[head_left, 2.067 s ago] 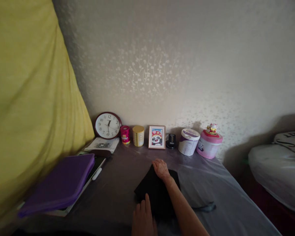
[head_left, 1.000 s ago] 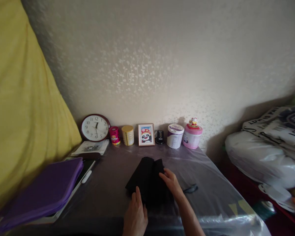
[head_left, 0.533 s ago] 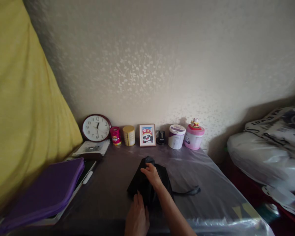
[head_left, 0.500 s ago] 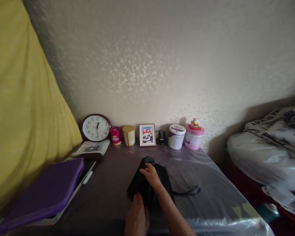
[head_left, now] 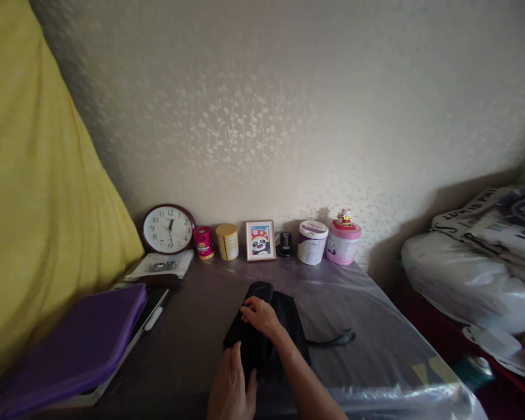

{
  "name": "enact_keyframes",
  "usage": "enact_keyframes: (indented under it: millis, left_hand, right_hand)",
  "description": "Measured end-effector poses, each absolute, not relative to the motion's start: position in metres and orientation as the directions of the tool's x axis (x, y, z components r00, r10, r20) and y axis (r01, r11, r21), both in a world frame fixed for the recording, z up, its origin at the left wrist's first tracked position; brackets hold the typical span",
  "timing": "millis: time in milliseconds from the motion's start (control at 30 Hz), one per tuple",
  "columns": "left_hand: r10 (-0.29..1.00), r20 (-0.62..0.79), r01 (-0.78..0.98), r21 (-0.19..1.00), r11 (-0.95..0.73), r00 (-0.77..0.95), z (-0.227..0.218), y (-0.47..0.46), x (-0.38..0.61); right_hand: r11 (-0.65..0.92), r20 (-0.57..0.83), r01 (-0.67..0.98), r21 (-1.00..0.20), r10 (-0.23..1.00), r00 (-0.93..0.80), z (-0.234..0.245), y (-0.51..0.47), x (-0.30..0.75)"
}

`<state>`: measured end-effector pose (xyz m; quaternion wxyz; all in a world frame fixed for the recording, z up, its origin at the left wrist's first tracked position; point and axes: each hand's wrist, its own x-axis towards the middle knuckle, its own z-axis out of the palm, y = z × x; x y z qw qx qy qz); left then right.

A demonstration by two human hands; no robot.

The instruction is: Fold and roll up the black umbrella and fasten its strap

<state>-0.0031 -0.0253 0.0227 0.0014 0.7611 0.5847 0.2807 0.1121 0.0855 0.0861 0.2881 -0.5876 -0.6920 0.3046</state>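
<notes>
On table, black cloth — long axis toward wall, left hand flat, right hand curled, grip unclear.

This is a lived-in room of a home, most likely a bedroom. The pale wallpaper embossed with small flowering sprigs is house decoration, and a big yellow woven fabric hangs down on one side. Along the wall, on a dark table under a clear plastic sheet, stand family odds and ends: a round dark-framed clock, a small red tin, a gold tin, a framed cartoon panda picture, a white and purple tub and a pink tub topped with a little beckoning-cat figurine. A folded black cloth lies on the table. Beside it, bulky soft bundles wrapped in clear plastic are stacked.
</notes>
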Motion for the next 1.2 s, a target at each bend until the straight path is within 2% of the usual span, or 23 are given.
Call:
enact_keyframes:
  millis: [100, 267, 367, 567, 667, 967, 1067, 1200]
  left_hand:
    - [0.863, 0.465, 0.896, 0.271, -0.353, 0.2, 0.037, -0.023, 0.004]
    - [0.862, 0.412, 0.894, 0.198, -0.401, 0.295, 0.034, -0.011, 0.02]
    - [0.891, 0.363, 0.912, 0.198, -0.358, 0.271, 0.021, -0.007, 0.023]
    - [0.935, 0.234, 0.92, 0.228, -0.32, 0.267, 0.017, -0.01, 0.026]
    - [0.947, 0.18, 0.921, 0.243, -0.304, 0.265, 0.02, -0.011, 0.026]
    - [0.964, 0.062, 0.928, 0.264, -0.264, 0.257, 0.029, -0.009, 0.026]
    - [0.966, 0.05, 0.929, 0.264, -0.259, 0.255, 0.03, -0.009, 0.027]
    - [0.971, 0.006, 0.942, 0.24, -0.232, 0.238, 0.032, -0.008, 0.03]
  right_hand:
    - [0.168, 0.059, 0.663, -0.73, 0.981, -0.183, 0.087, 0.084, 0.112]
    - [0.244, 0.108, 0.706, -0.665, 0.967, -0.232, 0.085, 0.081, 0.111]
    - [0.313, 0.161, 0.702, -0.639, 0.948, -0.276, 0.084, 0.075, 0.112]
    - [0.534, 0.409, 0.602, -0.594, 0.845, -0.346, 0.072, 0.068, 0.127]
    - [0.58, 0.44, 0.602, -0.549, 0.813, -0.382, 0.064, 0.079, 0.134]
    - [0.526, 0.371, 0.746, -0.408, 0.842, -0.391, 0.06, 0.127, 0.14]
    - [0.46, 0.365, 0.779, -0.427, 0.875, -0.317, 0.058, 0.141, 0.139]
    - [0.261, 0.337, 0.815, -0.518, 0.937, -0.087, 0.055, 0.157, 0.147]
